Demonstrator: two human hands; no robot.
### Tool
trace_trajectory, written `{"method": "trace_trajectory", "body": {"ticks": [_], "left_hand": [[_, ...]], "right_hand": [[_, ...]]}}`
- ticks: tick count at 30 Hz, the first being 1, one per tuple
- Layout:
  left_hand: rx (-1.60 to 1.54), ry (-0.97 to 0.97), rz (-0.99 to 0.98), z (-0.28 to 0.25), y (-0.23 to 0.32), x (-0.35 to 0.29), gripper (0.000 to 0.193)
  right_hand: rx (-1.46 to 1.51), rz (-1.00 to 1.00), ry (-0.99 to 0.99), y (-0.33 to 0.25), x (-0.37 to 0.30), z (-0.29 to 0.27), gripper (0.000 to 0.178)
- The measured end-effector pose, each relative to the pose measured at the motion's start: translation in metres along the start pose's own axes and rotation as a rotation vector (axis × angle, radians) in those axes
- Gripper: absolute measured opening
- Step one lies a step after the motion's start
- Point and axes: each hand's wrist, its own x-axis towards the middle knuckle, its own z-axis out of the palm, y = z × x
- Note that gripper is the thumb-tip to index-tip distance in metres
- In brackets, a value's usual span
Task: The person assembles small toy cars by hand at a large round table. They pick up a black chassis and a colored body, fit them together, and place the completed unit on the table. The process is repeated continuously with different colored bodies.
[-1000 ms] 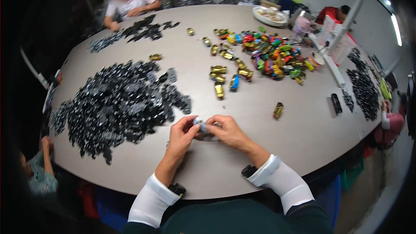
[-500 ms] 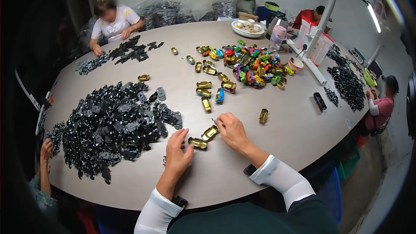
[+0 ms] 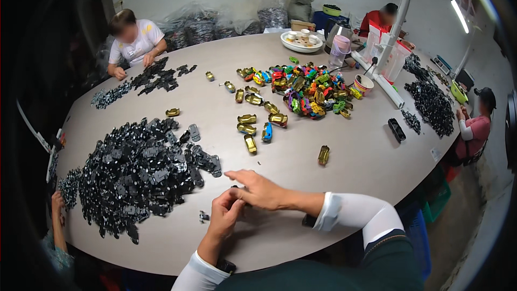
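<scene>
Both hands have come together since half a second ago, when the left hand lay flat by two gold toy car shells and the right reached beside them; those shells are no longer in front of the person. Now the left hand (image 3: 225, 216) and right hand (image 3: 257, 188) meet at the near edge of the round grey table (image 3: 344, 172), fingertips pinched around a small dark part (image 3: 235, 187) that is mostly hidden, so its shape cannot be told. Just left of the hands spreads a big pile of black car chassis (image 3: 134, 175), with one loose small piece (image 3: 203, 216) beside the left wrist. Farther off lie scattered gold car shells (image 3: 249, 128), a lone gold shell (image 3: 323, 154), and a heap of many-coloured shells (image 3: 307, 89).
</scene>
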Motion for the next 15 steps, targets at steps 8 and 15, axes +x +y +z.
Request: {"method": "trace_trajectory", "body": {"ticks": [8, 15], "left_hand": [[0.464, 0.292, 0.221, -0.008, 0.015, -0.004, 0.003], [0.622, 0.405, 0.219, -0.018, 0.009, 0.003, 0.003]], "right_hand": [[-0.6, 0.116, 0.476, 0.139, 0.075, -0.242, 0.034], [-0.6, 0.493, 0.384, 0.285, 0.127, -0.398, 0.06]]}}
